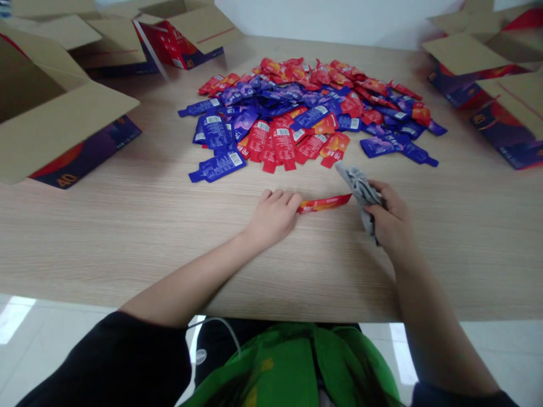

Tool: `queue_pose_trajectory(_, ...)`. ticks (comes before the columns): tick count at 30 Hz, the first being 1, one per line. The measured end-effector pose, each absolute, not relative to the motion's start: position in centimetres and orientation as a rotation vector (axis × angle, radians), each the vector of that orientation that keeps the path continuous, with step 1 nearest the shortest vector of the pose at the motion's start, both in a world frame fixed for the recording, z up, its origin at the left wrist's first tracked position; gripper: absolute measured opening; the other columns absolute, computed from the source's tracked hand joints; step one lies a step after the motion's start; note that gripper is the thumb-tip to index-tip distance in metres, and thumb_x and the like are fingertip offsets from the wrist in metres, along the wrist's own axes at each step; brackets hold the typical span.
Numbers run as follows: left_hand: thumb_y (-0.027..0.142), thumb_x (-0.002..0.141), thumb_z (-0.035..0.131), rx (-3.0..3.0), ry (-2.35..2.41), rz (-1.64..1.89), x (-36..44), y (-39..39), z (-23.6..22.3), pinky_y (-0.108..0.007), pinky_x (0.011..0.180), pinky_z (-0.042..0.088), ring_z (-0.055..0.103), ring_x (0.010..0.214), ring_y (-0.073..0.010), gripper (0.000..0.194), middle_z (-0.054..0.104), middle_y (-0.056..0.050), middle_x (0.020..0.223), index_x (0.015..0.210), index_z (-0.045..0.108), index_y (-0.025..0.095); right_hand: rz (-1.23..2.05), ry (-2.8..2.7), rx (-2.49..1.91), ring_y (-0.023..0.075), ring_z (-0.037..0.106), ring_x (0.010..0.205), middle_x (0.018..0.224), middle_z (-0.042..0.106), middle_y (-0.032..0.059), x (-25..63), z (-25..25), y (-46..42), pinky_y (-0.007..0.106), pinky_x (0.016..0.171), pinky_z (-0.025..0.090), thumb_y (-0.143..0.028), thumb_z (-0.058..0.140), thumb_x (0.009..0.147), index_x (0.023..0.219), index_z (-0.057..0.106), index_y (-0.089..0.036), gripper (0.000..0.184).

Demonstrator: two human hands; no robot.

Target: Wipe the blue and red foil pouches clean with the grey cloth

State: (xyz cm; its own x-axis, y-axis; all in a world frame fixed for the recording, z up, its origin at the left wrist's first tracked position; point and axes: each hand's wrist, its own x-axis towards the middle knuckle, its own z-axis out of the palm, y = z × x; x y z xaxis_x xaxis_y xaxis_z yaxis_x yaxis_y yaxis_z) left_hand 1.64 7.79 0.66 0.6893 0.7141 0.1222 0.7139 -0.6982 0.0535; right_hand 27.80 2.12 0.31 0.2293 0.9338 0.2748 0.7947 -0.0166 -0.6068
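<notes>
My left hand [275,216] is closed around one end of a red and orange sachet [326,203], which points right just above the table. In my right hand [391,217] is a crumpled grey cloth [360,186], pinched between thumb and fingers. The cloth's lower left side is close to the sachet's free end; whether they touch I cannot tell. Beyond both hands lies a wide heap of spouted sachets, some red [283,144], others blue [218,166], many overlapping.
An open cardboard box [85,152] stands at the left, with more open boxes [186,42] behind it. Further open boxes [509,124] are at the right. The wooden table [106,243] ends at a front edge near my body. A pale wall [331,22] rises behind.
</notes>
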Motion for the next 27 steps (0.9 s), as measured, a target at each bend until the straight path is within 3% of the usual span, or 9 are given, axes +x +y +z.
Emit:
queue_pose_trajectory(3, 0.019, 0.107, 0.039, 3.053, 1.15, 0.184, 1.0, 7.2, 0.5, -0.045, 0.088, 0.044, 0.059, 0.106, -0.0297, 0.027, 0.07, -0.009, 0.117, 0.115, 0.065, 0.023, 0.379, -1.428, -1.795, 0.0259, 0.066, 0.09, 0.107, 0.069, 0.008, 27.7, 0.7, 1.6, 0.041, 0.075, 0.054, -0.021, 0.048, 0.082, 0.135, 0.058, -0.026, 0.054)
queue_pose_trajectory(7, 0.018, 0.107, 0.039, 3.048, 1.306, 0.145, 0.6, 6.0, 0.7, -0.046, 0.086, 0.044, 0.058, 0.11, -0.0317, 0.031, 0.065, -0.011, 0.132, 0.12, 0.066, 0.021, 0.384, -1.749, -1.773, 0.0278, 0.061, 0.118, 0.128, 0.063, 0.012, 25.9, 0.0, 1.2, 0.049, 0.101, 0.051, -0.013, 0.043, 0.084, 0.134, 0.061, -0.023, 0.054)
queue_pose_trajectory(10, 0.017, 0.107, 0.038, 3.039, 1.329, 0.213, 0.7, 4.9, 1.1, -0.046, 0.087, 0.044, 0.057, 0.113, -0.0315, 0.034, 0.064, -0.012, 0.136, 0.127, 0.065, 0.02, 0.31, -1.945, -1.836, 0.0305, 0.054, 0.129, 0.137, 0.055, 0.0171, 24.4, -0.9, 0.8, 0.053, 0.11, 0.046, -0.009, 0.04, 0.086, 0.138, 0.061, -0.017, 0.057)
queue_pose_trajectory(13, 0.016, 0.106, 0.039, 3.01, 1.306, 0.228, 0.9, 3.7, 1.1, -0.045, 0.089, 0.045, 0.058, 0.114, -0.0295, 0.04, 0.064, -0.013, 0.137, 0.141, 0.058, 0.018, 0.358, -1.993, -1.832, 0.0305, 0.053, 0.13, 0.136, 0.054, 0.0178, 23.8, -1.1, 0.1, 0.051, 0.111, 0.046, -0.009, 0.04, 0.086, 0.14, 0.06, -0.015, 0.058)
queue_pose_trajectory(16, 0.016, 0.104, 0.041, 2.976, 1.294, 0.083, 1.1, 2.8, 0.6, -0.043, 0.087, 0.048, 0.06, 0.112, -0.029, 0.042, 0.061, -0.014, 0.143, 0.143, 0.058, 0.011, 0.442, -1.973, -1.821, 0.0288, 0.056, 0.129, 0.135, 0.055, 0.0158, 24.1, -0.1, -0.3, 0.049, 0.11, 0.048, -0.01, 0.04, 0.086, 0.137, 0.062, -0.018, 0.057)
queue_pose_trajectory(21, 0.031, 0.106, 0.043, 2.925, 1.282, -0.019, 0.7, 2.8, 0.2, -0.046, 0.09, 0.05, 0.055, 0.126, -0.0351, 0.049, 0.05, -0.014, 0.157, 0.149, 0.053, 0.009, 0.56, -1.934, -1.745, 0.0241, 0.064, 0.115, 0.124, 0.063, 0.0098, 24.0, 4.1, 1.0, 0.043, 0.105, 0.051, -0.011, 0.041, 0.085, 0.131, 0.066, -0.022, 0.054)
queue_pose_trajectory(24, 0.028, 0.106, 0.042, 2.961, 1.156, 0.042, 0.5, 3.1, -0.1, -0.048, 0.097, 0.047, 0.048, 0.137, -0.0373, 0.05, 0.045, -0.01, 0.161, 0.153, 0.049, 0.013, 0.4, -1.983, -1.628, 0.0262, 0.059, 0.121, 0.131, 0.059, 0.0122, 22.1, 5.2, 2.5, 0.046, 0.106, 0.048, -0.01, 0.041, 0.085, 0.133, 0.065, -0.021, 0.054)
queue_pose_trajectory(27, 0.027, 0.107, 0.042, 2.943, 1.12, 0.091, 0.6, 3.2, -0.4, -0.049, 0.104, 0.044, 0.051, 0.136, -0.0343, 0.046, 0.055, -0.011, 0.154, 0.148, 0.054, 0.012, 0.184, -2.142, -1.597, 0.0304, 0.053, 0.125, 0.143, 0.053, 0.0157, 19.3, 3.5, 2.9, 0.05, 0.104, 0.046, -0.012, 0.044, 0.089, 0.138, 0.063, -0.02, 0.054)
